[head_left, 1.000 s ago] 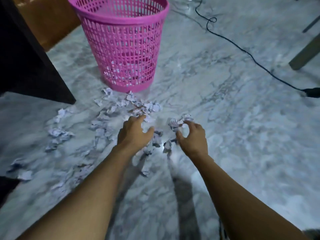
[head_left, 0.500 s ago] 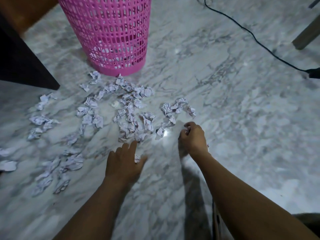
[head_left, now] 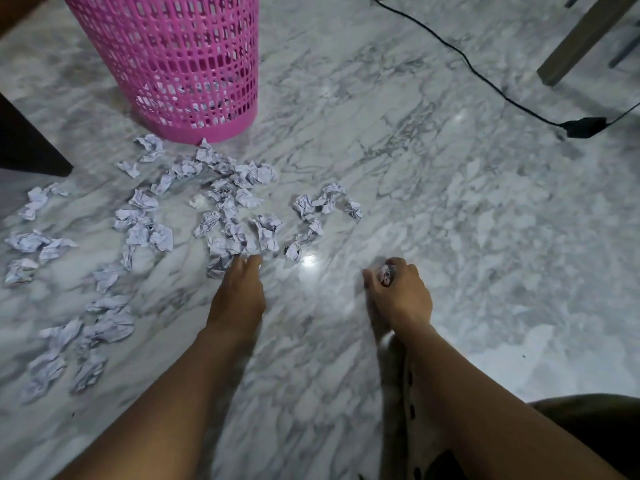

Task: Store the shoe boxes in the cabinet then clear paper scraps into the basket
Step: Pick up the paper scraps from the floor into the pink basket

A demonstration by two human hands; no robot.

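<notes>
Moved forward, left hand touches scraps, grip spread; right hand clutches scrap.

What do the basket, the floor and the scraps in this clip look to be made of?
The basket looks like pink plastic: a moulded lattice wall with a slight sheen. The floor is polished marble or marble-look tile, with grey veins and bright glare spots. The scraps are thin white paper, crumpled into sharp creases.
</notes>
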